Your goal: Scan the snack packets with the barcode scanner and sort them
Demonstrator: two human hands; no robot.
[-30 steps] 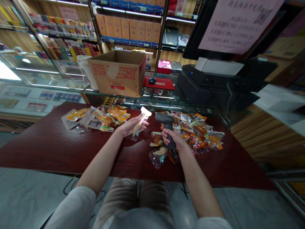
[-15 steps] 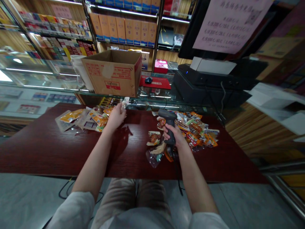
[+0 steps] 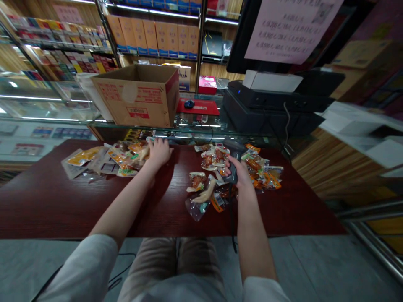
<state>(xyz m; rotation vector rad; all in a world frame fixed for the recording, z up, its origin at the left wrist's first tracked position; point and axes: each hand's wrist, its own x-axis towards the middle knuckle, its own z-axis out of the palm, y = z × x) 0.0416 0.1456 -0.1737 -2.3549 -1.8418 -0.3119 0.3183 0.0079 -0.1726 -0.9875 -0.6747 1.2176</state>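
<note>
My right hand (image 3: 238,171) is wrapped round the grip of a dark barcode scanner (image 3: 233,176), whose cable hangs down over the table edge. Around the scanner lies a heap of vacuum-packed snacks (image 3: 254,162), and a clear packet with a pale chicken foot (image 3: 205,193) rests nearer to me. At the right edge of another pile of snack packets (image 3: 126,157), my left hand (image 3: 160,152) is palm down with fingers apart. A packet end pokes out by its fingertips; what lies under the palm is hidden.
Both piles lie on a dark red wooden table (image 3: 94,209). Behind it, a glass counter bears an open cardboard box (image 3: 135,98), a mouse (image 3: 189,104) on a red mat and a black cash drawer (image 3: 270,113). A monitor with a pink paper sign (image 3: 289,31) rises above.
My left hand has carried a chicken-foot packet leftward to the left pile, and its fingers now spread there. My right hand keeps the scanner, moved slightly over the right heap; the light has gone.
</note>
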